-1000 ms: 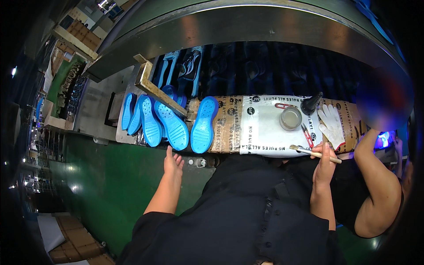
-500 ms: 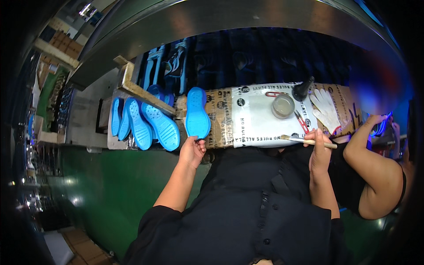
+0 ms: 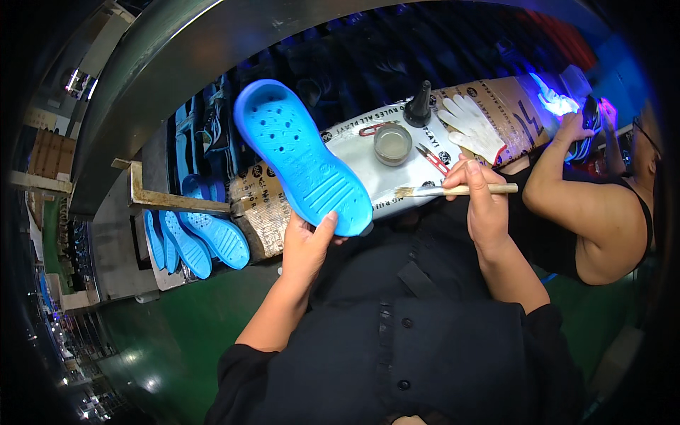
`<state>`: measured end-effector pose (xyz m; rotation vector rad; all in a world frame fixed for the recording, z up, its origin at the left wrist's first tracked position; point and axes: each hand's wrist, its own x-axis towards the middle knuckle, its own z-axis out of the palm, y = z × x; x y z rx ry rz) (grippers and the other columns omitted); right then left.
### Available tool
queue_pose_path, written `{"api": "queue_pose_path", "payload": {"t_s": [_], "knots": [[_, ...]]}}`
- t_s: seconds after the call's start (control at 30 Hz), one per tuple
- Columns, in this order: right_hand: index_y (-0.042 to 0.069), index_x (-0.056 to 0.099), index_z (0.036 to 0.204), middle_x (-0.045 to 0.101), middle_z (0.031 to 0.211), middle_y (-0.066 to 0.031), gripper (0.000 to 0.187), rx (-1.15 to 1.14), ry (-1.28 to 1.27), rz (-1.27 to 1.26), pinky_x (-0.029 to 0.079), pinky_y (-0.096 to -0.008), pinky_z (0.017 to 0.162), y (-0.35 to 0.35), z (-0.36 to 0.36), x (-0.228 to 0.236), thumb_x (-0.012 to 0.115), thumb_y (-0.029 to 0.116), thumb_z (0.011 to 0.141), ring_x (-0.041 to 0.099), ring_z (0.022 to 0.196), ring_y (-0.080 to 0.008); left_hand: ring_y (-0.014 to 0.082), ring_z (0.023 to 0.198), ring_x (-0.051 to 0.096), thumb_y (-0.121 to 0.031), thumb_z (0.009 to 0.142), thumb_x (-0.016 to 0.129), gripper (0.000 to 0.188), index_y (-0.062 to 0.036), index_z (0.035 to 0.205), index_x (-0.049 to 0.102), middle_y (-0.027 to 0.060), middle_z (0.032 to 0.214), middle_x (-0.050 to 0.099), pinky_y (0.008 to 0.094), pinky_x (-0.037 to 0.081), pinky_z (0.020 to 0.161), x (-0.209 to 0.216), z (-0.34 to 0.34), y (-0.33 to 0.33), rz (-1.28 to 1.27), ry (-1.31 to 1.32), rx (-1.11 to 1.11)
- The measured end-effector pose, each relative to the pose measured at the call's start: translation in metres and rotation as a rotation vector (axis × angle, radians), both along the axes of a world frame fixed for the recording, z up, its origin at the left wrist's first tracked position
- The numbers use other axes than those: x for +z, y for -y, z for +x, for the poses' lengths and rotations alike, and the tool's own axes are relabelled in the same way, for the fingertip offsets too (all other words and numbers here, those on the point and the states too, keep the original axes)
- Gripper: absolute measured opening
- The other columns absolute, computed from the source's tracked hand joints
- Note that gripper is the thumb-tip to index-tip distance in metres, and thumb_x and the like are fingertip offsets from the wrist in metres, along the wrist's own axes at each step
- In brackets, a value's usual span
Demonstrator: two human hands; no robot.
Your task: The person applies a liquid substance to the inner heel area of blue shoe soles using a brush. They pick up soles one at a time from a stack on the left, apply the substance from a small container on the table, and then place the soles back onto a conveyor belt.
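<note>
My left hand (image 3: 307, 244) grips the heel end of a blue shoe sole (image 3: 297, 156), thumb on its hollowed, ribbed side and fingers behind. The sole is raised and tilted, its holed toe end pointing away to the left. In my right hand (image 3: 483, 205) is a brush (image 3: 460, 190) with a pale wooden handle, held between thumb and fingers, bristles pointing left toward the sole but apart from it. Beyond the brush stand a jar of cloudy liquid (image 3: 392, 144) and a dark pointed-top bottle (image 3: 419, 106). Red-handled snips (image 3: 433, 160) lie beside the jar.
Several more blue soles (image 3: 212, 237) rest at the bench's left end, by a worn angled bar (image 3: 177, 200). A white glove (image 3: 471, 126) lies on the cardboard (image 3: 496, 99). A metal beam (image 3: 142, 78) arches over the far side. At right, a co-worker's arm (image 3: 567, 166) reaches into blue light.
My left hand has lifted the sole off the bench and turned its hollowed side up. The brush stays in my right hand. My view has shifted and rotated.
</note>
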<state>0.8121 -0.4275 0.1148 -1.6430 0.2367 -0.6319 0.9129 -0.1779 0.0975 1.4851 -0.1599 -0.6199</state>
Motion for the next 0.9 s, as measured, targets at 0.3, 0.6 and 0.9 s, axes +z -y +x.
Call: {"api": "queue_pose_path", "payload": {"t_s": [0.3,0.6,0.9], "knots": [[0.010,0.067,0.067,0.061,0.064,-0.0008,0.023,0.073,0.117,-0.528,0.034,-0.0426,0.099,-0.016,-0.004,0.022,0.058,0.019,0.086,0.057,0.073,-0.0175,0.0161,0.092,0.060,-0.011,0.088,0.064,0.032,0.0037,0.114,0.052,0.0112,0.103,0.063,0.0301,0.046,0.086,0.003,-0.008,0.022,0.032,0.298,0.127],[0.011,0.067,0.066,0.059,0.062,-0.0007,0.021,0.104,0.119,-0.632,0.035,-0.0438,0.097,-0.027,0.005,0.018,0.060,0.018,0.084,0.057,0.072,-0.0183,0.0155,0.088,0.061,-0.005,0.084,0.065,0.027,0.0043,0.107,0.054,0.0112,0.099,0.064,0.0286,0.048,0.082,0.005,-0.013,0.018,0.009,0.376,0.120],[0.011,0.068,0.066,0.058,0.062,-0.0025,0.018,0.055,0.105,-0.570,0.036,-0.0410,0.095,-0.025,0.004,0.022,0.061,0.014,0.082,0.056,0.070,-0.0194,0.0145,0.085,0.061,-0.002,0.082,0.065,0.025,0.0049,0.105,0.056,0.0101,0.095,0.065,0.0275,0.048,0.080,0.005,-0.013,0.019,0.041,0.500,0.137]]}}
